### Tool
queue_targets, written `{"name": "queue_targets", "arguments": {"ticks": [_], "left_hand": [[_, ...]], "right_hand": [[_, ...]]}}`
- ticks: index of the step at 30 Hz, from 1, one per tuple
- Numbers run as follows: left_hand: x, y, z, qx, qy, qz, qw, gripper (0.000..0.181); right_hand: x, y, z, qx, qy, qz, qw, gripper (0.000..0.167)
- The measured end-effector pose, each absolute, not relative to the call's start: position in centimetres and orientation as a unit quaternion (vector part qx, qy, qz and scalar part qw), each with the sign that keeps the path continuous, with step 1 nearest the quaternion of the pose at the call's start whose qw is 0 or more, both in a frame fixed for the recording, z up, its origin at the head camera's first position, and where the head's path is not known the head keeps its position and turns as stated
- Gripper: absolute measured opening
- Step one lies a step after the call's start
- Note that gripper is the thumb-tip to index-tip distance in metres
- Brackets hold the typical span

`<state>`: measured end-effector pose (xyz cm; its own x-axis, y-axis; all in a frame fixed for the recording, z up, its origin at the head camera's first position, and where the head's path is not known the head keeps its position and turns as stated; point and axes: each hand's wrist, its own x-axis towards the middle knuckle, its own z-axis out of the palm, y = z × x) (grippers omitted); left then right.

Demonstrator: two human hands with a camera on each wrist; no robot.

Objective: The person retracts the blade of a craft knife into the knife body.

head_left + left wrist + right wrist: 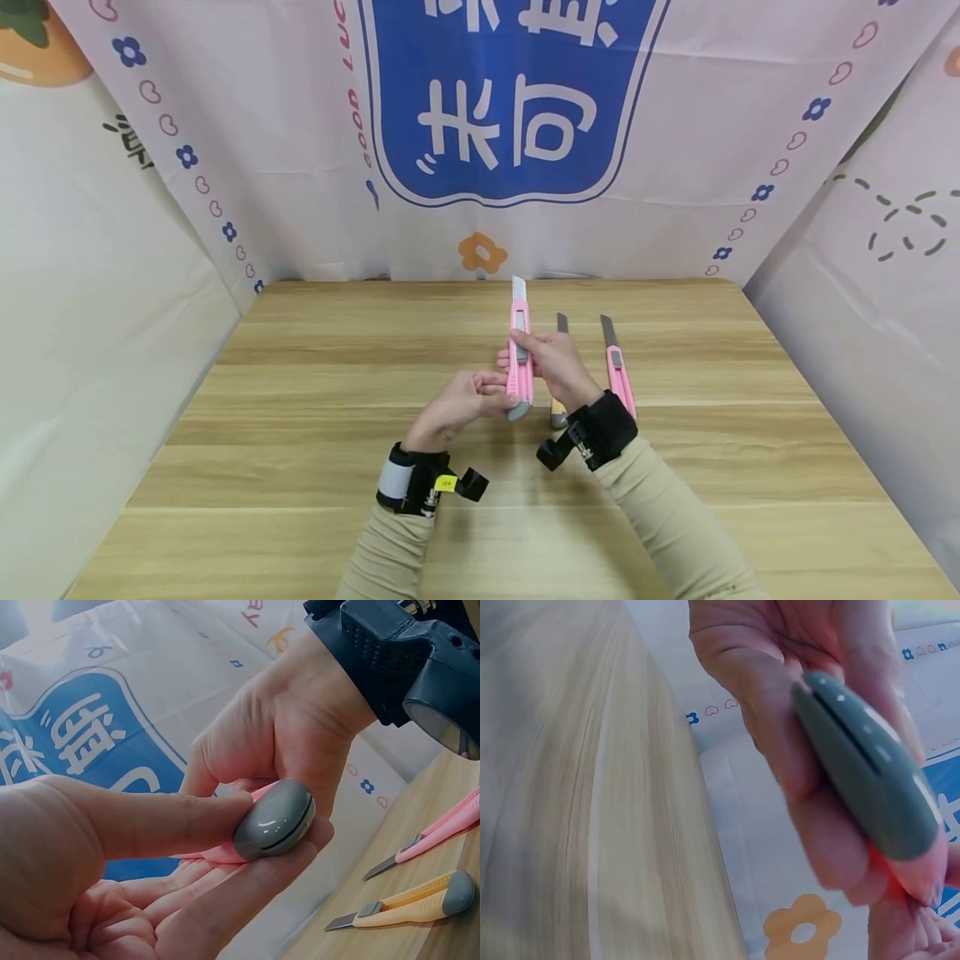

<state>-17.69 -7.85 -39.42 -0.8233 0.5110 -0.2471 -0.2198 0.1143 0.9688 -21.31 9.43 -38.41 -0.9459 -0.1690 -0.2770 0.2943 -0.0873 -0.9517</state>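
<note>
A pink utility knife (519, 375) is held up over the table, its blade extended and pointing away. My right hand (555, 362) grips it, the thumb lying at the grey slider. Lower down, my left hand (468, 400) pinches the handle near its grey end cap (276, 817) between thumb and fingers. The right wrist view shows the grey end cap (870, 765) up close. On the table beside the right hand lie a yellow utility knife (412, 906), partly hidden by that hand in the head view, and a second pink utility knife (618, 375). Both have blades out.
The wood-grain table (300, 417) ends at a printed cloth backdrop (300, 167). More cloth hangs along the left and right sides. Each wrist wears a black strap with a small camera.
</note>
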Motion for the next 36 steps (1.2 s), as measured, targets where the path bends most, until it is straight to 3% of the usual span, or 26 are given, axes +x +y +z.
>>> {"name": "queue_targets", "arguments": {"ticks": [36], "left_hand": [[-17.53,-7.97,-39.43,0.11,0.694,0.656,0.275,0.038]], "right_hand": [[-20.91,9.66,-37.98,0.033,0.653,-0.738,0.166,0.038]]}}
